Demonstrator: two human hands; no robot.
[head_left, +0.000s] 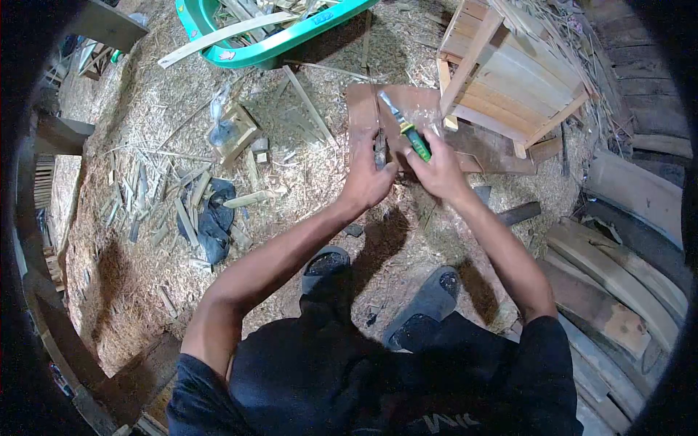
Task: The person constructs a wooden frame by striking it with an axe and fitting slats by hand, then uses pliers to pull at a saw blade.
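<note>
My right hand (440,167) is closed round the green-and-black handle of a chisel (414,139). Its pale metal blade points up and to the left, past a yellow collar. My left hand (371,174) is closed beside it, thumb toward the right. A small greyish piece shows between thumb and fingers, too hidden to name. Beneath both hands a flat brown board (360,105) lies on the ground, with whitish bits scattered on it.
A wooden slatted frame (509,80) stands at upper right. A green tub (269,51) of wood offcuts is at the top. Shavings cover the floor, with wood scraps, a black cloth (216,218) and a wooden block (236,138) to the left. Planks (618,276) are stacked at right.
</note>
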